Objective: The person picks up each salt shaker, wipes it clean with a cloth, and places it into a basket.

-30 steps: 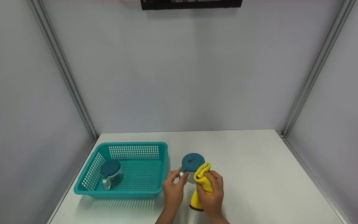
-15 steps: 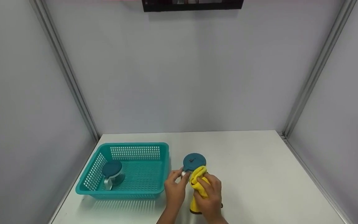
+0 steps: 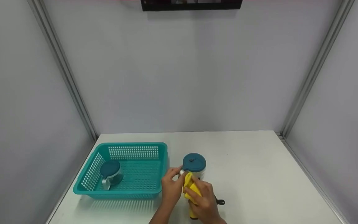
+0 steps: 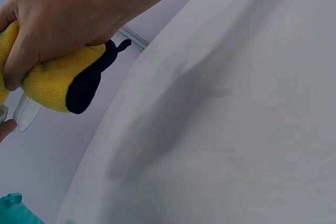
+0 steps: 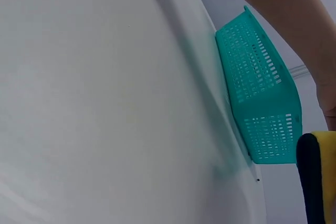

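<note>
A clear jar with a round blue lid [image 3: 194,162] and a pale handle is near the middle of the white table. My left hand [image 3: 171,188] pinches the jar's handle with thumb and fingers. Bunched in my right hand [image 3: 205,199] is a yellow cloth [image 3: 192,188], its upper end close to the handle and my left fingertips; whether it touches them I cannot tell. The left wrist view shows the cloth's dark border and small loop [image 4: 86,85], with part of the clear jar [image 4: 26,113] behind. Only a yellow-and-black corner of the cloth [image 5: 317,177] appears in the right wrist view.
Left of the hands stands a teal perforated basket [image 3: 123,194]. A similar blue-lidded jar [image 3: 110,169] stands inside it on the left. Grey panels [image 3: 179,71] enclose the table [image 3: 259,174] at the back and sides.
My right hand and the cloth have moved left and down, from the jar's right side toward its handle, uncovering more of the jar. My left hand keeps its hold on the handle.
</note>
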{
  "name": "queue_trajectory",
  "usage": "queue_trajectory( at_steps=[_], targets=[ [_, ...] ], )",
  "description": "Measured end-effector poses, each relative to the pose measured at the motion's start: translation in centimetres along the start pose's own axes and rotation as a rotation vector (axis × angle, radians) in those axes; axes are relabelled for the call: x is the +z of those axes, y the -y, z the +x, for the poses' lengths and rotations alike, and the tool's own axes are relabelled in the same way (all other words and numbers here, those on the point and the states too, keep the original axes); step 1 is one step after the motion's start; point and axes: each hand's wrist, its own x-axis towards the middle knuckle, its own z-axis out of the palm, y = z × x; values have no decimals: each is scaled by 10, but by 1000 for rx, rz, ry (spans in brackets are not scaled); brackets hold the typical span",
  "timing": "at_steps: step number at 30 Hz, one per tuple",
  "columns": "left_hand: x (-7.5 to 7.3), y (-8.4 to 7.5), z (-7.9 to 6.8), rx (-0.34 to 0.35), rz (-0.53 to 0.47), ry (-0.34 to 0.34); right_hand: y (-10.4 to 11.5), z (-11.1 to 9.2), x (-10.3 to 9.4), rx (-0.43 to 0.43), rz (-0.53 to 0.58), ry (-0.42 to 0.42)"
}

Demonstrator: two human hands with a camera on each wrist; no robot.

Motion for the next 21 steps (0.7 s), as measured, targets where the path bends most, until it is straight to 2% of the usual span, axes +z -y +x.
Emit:
queue_trajectory(
  at_steps=[11, 15, 21],
  targets=[
    [-9, -2, 5, -34, -15, 29, -8, 2, -1, -131, -63, 25],
    [-11, -2, 5, -79, -60, 52, -12, -1, -3, -134, -65, 10],
    [-13, -1, 6, -110, -126, 73, -18, -2, -5, -141, -68, -17]
  ],
)
